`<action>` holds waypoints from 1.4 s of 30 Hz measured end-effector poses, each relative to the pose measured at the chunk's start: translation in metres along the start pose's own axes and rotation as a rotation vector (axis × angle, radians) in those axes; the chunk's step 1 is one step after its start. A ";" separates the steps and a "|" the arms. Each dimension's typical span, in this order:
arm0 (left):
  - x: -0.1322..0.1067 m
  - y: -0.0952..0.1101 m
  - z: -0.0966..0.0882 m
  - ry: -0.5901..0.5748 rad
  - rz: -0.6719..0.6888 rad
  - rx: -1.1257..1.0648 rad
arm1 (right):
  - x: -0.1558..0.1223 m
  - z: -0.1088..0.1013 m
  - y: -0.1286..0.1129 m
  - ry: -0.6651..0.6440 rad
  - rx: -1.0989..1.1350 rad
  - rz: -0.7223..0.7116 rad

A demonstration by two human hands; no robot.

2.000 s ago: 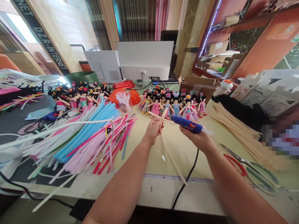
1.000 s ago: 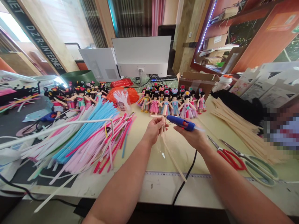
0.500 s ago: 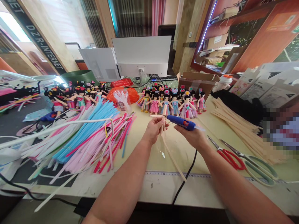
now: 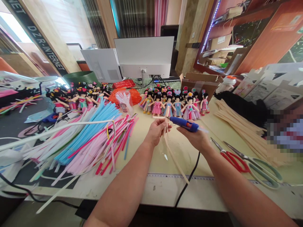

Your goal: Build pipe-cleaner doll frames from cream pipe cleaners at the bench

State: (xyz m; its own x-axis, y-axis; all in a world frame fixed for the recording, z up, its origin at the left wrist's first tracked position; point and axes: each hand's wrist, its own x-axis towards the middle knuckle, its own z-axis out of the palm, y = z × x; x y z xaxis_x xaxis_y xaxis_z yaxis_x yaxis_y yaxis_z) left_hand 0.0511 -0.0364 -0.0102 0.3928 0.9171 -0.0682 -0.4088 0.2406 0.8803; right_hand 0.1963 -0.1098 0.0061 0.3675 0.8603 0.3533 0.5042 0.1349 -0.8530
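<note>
My left hand (image 4: 157, 131) is closed, its fingertips pinching a beige pipe cleaner (image 4: 177, 163). One long tail of it hangs down toward the ruler strip, and a short piece sticks out level to the left above my fingers. In my right hand (image 4: 196, 136) is a blue hot glue gun (image 4: 182, 123), fingers wrapped around its handle. Its nozzle points left and reaches the beige piece just above my left fingertips; whether it touches is too small to tell. A clear glue stick end shows at the gun's rear.
Pipe cleaner dolls (image 4: 168, 105) stand at the back. Pink, blue and white pipe cleaners (image 4: 87, 138) lie left; beige ones (image 4: 241, 129) lie right. Red-handled scissors (image 4: 236, 162) and green-handled scissors (image 4: 265, 171) rest by my right forearm. A black cord (image 4: 189, 183) crosses the front edge.
</note>
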 end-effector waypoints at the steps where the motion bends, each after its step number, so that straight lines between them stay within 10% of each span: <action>1: 0.000 0.000 0.000 -0.003 0.002 -0.002 | 0.000 0.000 0.000 0.002 0.003 0.001; 42: 0.002 -0.001 -0.001 -0.004 -0.038 -0.049 | -0.001 0.001 -0.004 0.022 0.012 0.018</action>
State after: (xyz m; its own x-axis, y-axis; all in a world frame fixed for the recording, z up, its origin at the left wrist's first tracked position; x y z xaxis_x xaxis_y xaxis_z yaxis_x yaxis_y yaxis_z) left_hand 0.0511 -0.0346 -0.0113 0.4119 0.9058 -0.0992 -0.4334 0.2905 0.8531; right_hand 0.1939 -0.1105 0.0088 0.3937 0.8516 0.3462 0.4880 0.1256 -0.8638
